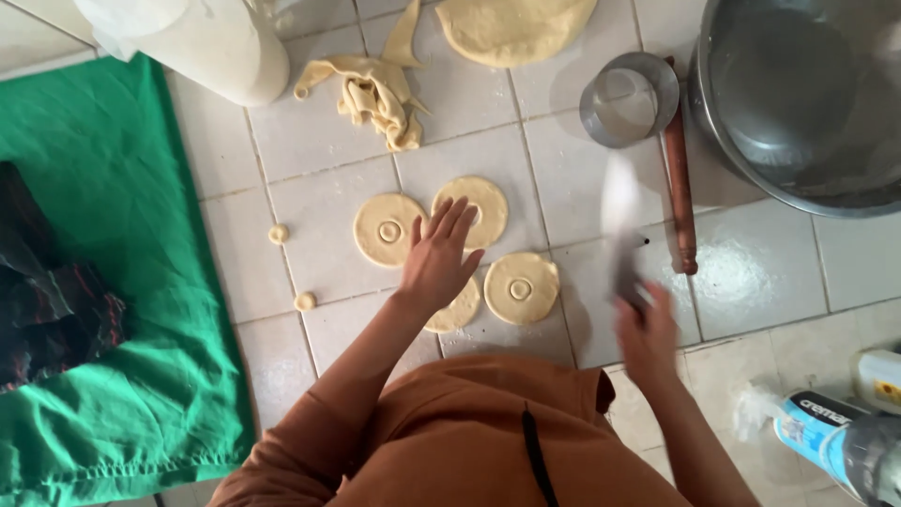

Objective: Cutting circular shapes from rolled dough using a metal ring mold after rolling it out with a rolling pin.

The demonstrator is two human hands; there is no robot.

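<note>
A white tiled floor (779, 263) serves as the work surface, with a green cloth (113, 282) spread to one side. Four flat dough rings lie close together in front of the person. The left hand (439, 258) is spread open, palm down, its fingers over the gap between the upper-left dough ring (388, 229) and the upper-right dough ring (481, 208), while the wrist covers part of a third ring (456, 310); it holds nothing. The right hand (646, 330) is closed around the handle of a blurred flat tool (621, 211), probably a knife or spatula, raised above the tiles beside the fourth ring (521, 287). Lifting these rings cleanly calls for sliding the blade low and flat under the dough while the free hand steadies its edge lightly, so the ring keeps its shape. A wooden rolling pin (679, 183), a round metal cutter (627, 97) and dough scraps (374, 94) lie beyond.
</note>
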